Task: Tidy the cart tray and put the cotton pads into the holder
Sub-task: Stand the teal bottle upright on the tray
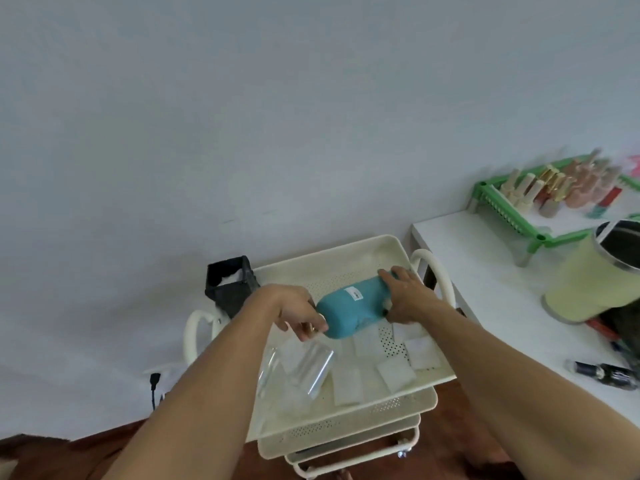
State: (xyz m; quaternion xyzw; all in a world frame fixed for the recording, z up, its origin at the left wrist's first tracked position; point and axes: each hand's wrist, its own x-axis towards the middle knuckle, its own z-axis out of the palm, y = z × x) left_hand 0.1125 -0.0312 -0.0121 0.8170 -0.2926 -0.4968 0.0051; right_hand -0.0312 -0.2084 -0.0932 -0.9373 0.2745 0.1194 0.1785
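The teal cushion [349,308] lies across the middle of the cart tray [332,261], long axis running from the left edge toward the far right corner. It carries one small white label [354,293] w/ dark print, too blurred to read; no other writing is legible. Left hand [301,311] grips the cushion's near-left end, fingers curled closed on it. Right hand [403,294] grips the far-right end, fingers wrapped over the top, thumb side at the near face. White cotton pads [396,372] lie scattered flat on the perforated tray floor along the near edge and near right corner, approx. five or six, some overlapping; one sits partly under the cushion. A clear holder [311,368] lies tipped on its side at the near left part of the tray, just beside the pads, open end toward the near edge. Far strip of the tray behind the cushion is bare. A black box [230,285] stands at the tray's far left corner, outside the rim. White side table [491,306] sits just right of the cart, bearing a cream tumbler [588,289], a green rack [509,216] w/ polish bottles [561,185] and dark pens [602,372] at its near edge.
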